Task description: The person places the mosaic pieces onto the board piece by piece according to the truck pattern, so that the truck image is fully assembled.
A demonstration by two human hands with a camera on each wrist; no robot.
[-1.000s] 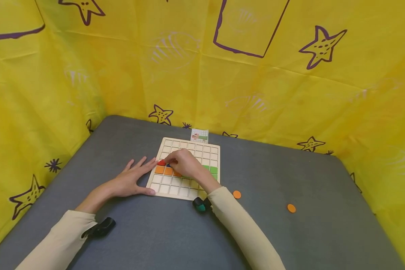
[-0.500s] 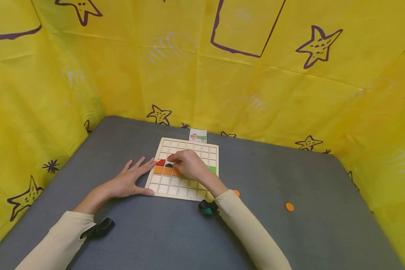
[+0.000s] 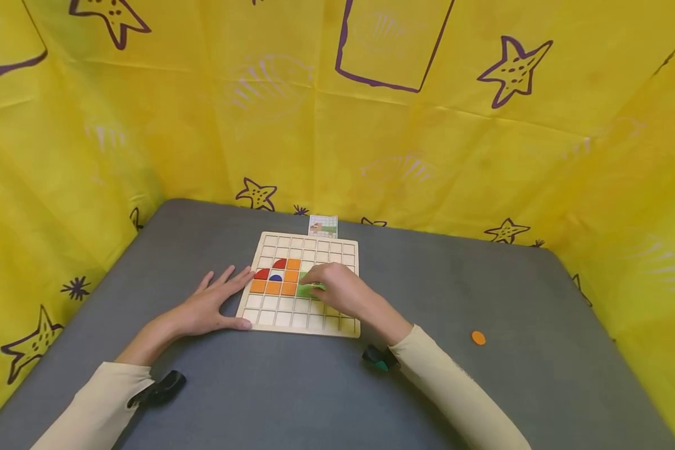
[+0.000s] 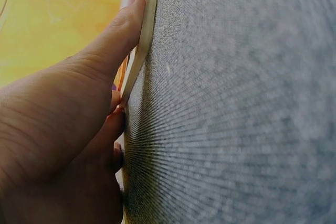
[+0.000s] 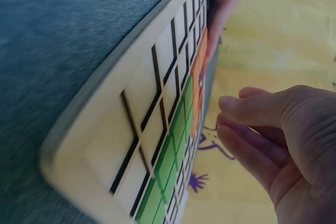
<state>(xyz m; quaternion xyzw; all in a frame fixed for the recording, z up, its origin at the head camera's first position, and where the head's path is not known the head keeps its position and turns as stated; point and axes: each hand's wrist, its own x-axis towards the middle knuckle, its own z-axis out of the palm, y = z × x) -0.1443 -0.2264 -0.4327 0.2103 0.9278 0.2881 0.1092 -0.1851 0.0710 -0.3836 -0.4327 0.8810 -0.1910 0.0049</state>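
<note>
A pale wooden grid board (image 3: 270, 319) lies on the grey table. Set in its cells are two red quarter-circle tiles (image 3: 280, 264), a blue half-circle tile (image 3: 275, 278), several orange square tiles (image 3: 289, 289) and green tiles (image 3: 305, 290). My left hand (image 3: 205, 307) rests along the board's left edge with fingers spread. In the left wrist view, its thumb (image 4: 113, 40) presses the board's side. Over the green tiles hovers my right hand (image 3: 340, 289), partly hiding them. The right wrist view shows its fingers loosely bent above the board, with nothing visible between them.
A small picture card (image 3: 323, 226) with a coloured grid pattern lies behind the board's far edge. An orange oval piece (image 3: 478, 337) lies on the table at the right. Yellow cloth (image 3: 315, 137) with sea drawings hangs around the table.
My right hand has moved right, away from the red and blue tiles, uncovering orange tiles beside them. My left hand stays at the board's edge. The head view has shifted slightly.
</note>
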